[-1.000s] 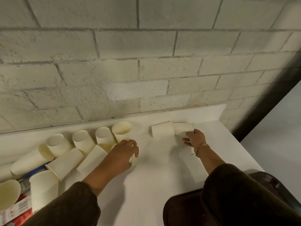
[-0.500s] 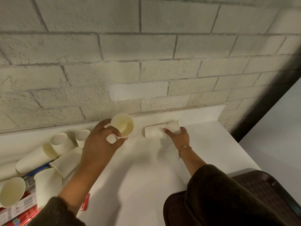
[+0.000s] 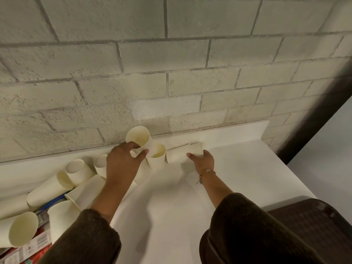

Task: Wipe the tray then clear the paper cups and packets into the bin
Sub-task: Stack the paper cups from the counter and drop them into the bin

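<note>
1. Packets [image 3: 28,248] at the lower left corner: flat, red and white, printed, partly buried under cups.
2. Loose cups [image 3: 76,189] heaped over and behind them, left of the left forearm: plain cream paper, tapered, thin-rimmed, most tipped on their sides, a few upright.
3. Left hand [image 3: 122,161] gripping a raised cup [image 3: 138,138], thumb and fingers curled round its lower wall, mouth tilted toward the camera, lifted clear of the counter [image 3: 171,206].
4. Upright cup [image 3: 157,155] just right of that hand, below the raised cup; touching it or not, hard to tell.
5. Lying cup [image 3: 174,157] on its side between the two hands, just beside the right thumb.
6. Right hand [image 3: 202,159] holding an end cup [image 3: 196,148] lying sideways at the fingertips, thumb stretched left; beaded bracelet [image 3: 206,171] on the wrist.
7. Counter smooth, white, matte; wall [image 3: 171,82] behind of rough, pale painted blocks.
8. Tray [image 3: 304,216] at the lower right, well apart from both hands: dark brown, finely textured, round-cornered, partly behind the right sleeve.
</note>
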The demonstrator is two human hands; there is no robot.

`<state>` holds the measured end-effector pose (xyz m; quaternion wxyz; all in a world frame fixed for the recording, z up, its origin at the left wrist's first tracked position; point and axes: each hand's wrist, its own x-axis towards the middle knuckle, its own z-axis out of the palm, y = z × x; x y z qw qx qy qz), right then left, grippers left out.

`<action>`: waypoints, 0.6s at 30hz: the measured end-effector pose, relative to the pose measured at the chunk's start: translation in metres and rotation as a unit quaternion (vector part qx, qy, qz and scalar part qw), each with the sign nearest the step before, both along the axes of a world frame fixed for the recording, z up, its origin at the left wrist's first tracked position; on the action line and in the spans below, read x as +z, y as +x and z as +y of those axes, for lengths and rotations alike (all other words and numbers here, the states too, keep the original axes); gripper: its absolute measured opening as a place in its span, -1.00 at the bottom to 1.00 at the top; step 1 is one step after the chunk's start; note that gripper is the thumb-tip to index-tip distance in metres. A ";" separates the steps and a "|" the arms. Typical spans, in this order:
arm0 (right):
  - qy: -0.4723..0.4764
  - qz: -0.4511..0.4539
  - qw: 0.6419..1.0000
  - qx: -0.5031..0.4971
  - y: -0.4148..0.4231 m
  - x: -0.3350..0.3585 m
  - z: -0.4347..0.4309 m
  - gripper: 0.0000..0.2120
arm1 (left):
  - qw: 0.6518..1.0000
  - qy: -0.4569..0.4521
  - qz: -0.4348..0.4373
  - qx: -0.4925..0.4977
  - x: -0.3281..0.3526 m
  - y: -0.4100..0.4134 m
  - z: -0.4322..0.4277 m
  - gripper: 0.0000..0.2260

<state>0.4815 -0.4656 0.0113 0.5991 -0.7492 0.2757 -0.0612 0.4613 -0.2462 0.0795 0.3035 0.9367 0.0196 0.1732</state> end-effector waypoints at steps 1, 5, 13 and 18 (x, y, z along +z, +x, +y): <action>-0.010 -0.021 1.000 -0.002 -0.004 0.004 -0.003 -0.73 | 1.000 0.003 -0.012 0.003 0.002 0.001 -0.001 -0.69; -0.187 -0.077 0.979 0.000 -0.023 0.023 -0.015 -0.82 | 0.999 0.020 -0.021 -0.018 0.005 0.003 -0.009 -0.71; -0.548 0.001 0.813 0.199 -0.064 0.060 -0.027 -0.81 | 0.966 0.213 0.123 -0.078 -0.017 0.022 -0.029 -0.58; -0.510 0.020 0.827 0.235 -0.069 0.052 -0.024 -0.58 | 0.961 0.249 0.089 -0.081 -0.031 0.020 -0.037 -0.55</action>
